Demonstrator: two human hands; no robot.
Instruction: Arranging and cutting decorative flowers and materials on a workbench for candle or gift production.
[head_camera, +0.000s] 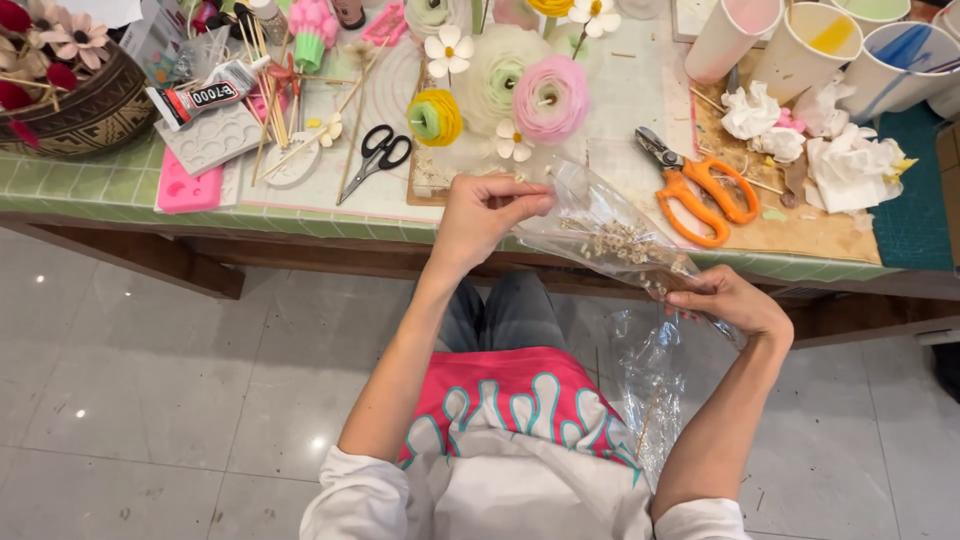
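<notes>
**Clear bag of dried sprigs held over a crowded craft tabletop**

A seated person, seen from above in a white top with a pink-and-teal apron or cloth across the lap, holds a crinkled clear plastic bag (610, 235) slantwise between both hands, just in front of the tabletop's near edge. The right hand (728, 300) pinches the bag's lower end between thumb and fingers; more loose cellophane (650, 385) trails down beside the right forearm. The left hand (485, 210) has its fingertips gathered at the bag's upper mouth, pinching either the plastic or a stem there; the view is too fine to say which. Inside lies a cluster of small pale dried sprigs (620, 245).

Behind the hands, the green-tiled tabletop (90, 190) is thick with supplies. Orange-handled scissors (700, 195) lie on a brown board just beyond the bag, near crumpled white tissue (845, 165). Black-handled scissors (378, 155) rest to the left on a pale mat, beside thin wooden sticks (270, 110) and a pink silicone mould (188, 190). Layered paper flowers (520, 85) in cream, pink and yellow stand at the centre. Farther back are paint-streaked white cups (830, 40), a glue tube (205, 92) and a dark patterned bowl (85, 115) of flowers at far left.

Below, the floor (150, 380) is glossy pale-grey tile.
</notes>
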